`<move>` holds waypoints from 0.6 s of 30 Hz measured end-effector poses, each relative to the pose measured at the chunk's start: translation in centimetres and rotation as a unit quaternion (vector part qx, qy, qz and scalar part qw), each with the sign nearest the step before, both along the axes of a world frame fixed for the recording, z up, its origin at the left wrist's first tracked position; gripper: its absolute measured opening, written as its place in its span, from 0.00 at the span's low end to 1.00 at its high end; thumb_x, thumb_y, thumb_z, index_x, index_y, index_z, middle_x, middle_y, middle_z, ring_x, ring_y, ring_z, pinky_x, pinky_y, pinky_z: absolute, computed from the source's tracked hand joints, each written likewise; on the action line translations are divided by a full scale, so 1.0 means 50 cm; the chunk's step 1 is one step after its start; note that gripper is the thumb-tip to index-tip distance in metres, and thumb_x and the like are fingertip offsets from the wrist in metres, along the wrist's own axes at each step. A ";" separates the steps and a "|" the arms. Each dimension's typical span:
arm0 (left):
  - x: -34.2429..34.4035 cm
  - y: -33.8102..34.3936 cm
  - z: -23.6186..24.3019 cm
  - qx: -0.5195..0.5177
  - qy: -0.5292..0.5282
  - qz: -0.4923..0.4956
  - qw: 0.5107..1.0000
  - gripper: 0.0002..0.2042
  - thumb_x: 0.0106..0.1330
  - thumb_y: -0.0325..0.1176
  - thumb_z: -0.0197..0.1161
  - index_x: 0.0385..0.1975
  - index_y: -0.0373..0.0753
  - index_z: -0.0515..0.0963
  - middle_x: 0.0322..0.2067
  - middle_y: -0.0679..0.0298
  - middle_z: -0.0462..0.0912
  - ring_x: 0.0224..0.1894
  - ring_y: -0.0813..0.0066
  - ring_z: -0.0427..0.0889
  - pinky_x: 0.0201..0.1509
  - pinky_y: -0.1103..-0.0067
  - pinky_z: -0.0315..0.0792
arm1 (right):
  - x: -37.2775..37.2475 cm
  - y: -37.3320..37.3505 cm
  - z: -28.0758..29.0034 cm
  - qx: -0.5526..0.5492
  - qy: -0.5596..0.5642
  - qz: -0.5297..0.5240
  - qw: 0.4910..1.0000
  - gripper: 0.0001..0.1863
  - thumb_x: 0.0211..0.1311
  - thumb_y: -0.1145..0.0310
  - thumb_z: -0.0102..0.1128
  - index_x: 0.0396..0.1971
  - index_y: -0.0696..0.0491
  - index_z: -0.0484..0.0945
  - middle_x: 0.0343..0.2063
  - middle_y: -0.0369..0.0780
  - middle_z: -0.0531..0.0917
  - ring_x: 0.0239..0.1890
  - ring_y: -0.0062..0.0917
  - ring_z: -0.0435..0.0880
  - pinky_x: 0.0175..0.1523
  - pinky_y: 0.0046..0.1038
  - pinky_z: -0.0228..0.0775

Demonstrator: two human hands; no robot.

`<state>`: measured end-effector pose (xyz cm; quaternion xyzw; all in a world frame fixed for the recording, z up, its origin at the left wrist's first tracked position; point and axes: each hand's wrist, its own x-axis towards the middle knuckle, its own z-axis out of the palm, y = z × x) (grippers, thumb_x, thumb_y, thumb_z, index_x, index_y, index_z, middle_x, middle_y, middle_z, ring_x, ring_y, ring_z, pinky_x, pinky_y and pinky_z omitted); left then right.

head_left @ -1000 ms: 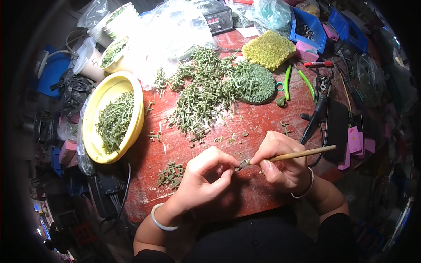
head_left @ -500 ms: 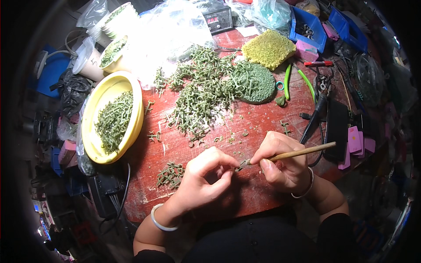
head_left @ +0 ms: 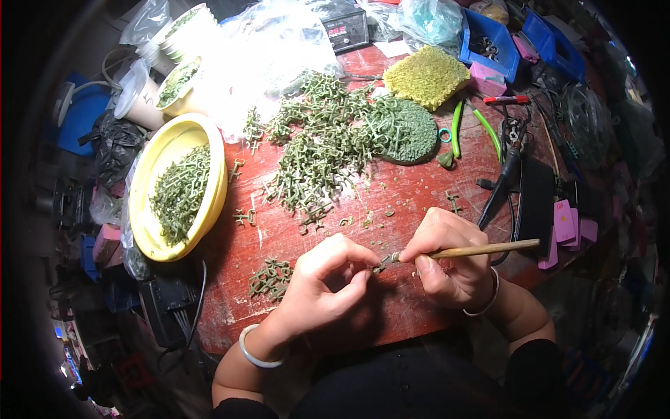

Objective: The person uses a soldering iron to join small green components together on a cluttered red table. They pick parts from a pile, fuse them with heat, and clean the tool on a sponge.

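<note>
Between the thumb and forefinger of my left hand a small dark green piece is pinched, mostly hidden by the fingertips. My right hand grips a wooden-handled tool like a pen. Its metal tip meets or nearly meets the green piece; the exact shape of the tip is too small to tell. Beside my left wrist lies a small heap of green branched pieces. Farther off, a large pile of similar pieces spreads over the red tabletop.
A yellow basin with more green pieces stands tilted at the left. Behind the pile are a round green textured pad, a yellow sponge-like block and clear plastic bags. A black soldering-iron-like tool lies right, near blue bins.
The tool's wooden handle has swung slightly, its far end now a little lower and farther right. My left hand stays nearly still, holding the small green piece.
</note>
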<state>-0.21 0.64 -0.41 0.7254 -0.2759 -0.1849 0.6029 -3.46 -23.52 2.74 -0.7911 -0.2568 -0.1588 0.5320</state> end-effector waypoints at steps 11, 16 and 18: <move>0.000 0.000 0.002 0.002 -0.003 -0.006 1.000 0.10 0.64 0.20 0.66 0.44 0.35 0.84 0.35 0.64 0.81 0.33 0.78 0.77 0.38 0.81 0.72 | 0.000 0.001 -0.004 -0.003 -0.006 0.011 1.000 0.06 0.55 0.80 0.63 0.34 0.57 0.80 0.28 0.41 0.80 0.27 0.34 0.78 0.33 0.34 0.71; 0.007 -0.002 0.010 0.019 -0.028 -0.023 0.999 0.11 0.62 0.20 0.65 0.44 0.35 0.84 0.34 0.64 0.81 0.32 0.78 0.77 0.37 0.81 0.72 | 0.002 0.001 -0.007 -0.030 -0.029 0.021 0.999 0.06 0.57 0.79 0.65 0.35 0.57 0.80 0.28 0.41 0.81 0.28 0.35 0.79 0.33 0.35 0.72; 0.008 -0.002 0.010 0.021 -0.042 -0.029 0.998 0.11 0.62 0.19 0.65 0.44 0.35 0.84 0.34 0.64 0.81 0.32 0.77 0.76 0.37 0.80 0.72 | 0.003 0.002 -0.009 -0.027 -0.033 0.019 0.999 0.07 0.55 0.79 0.64 0.34 0.57 0.79 0.28 0.41 0.81 0.27 0.35 0.79 0.32 0.35 0.72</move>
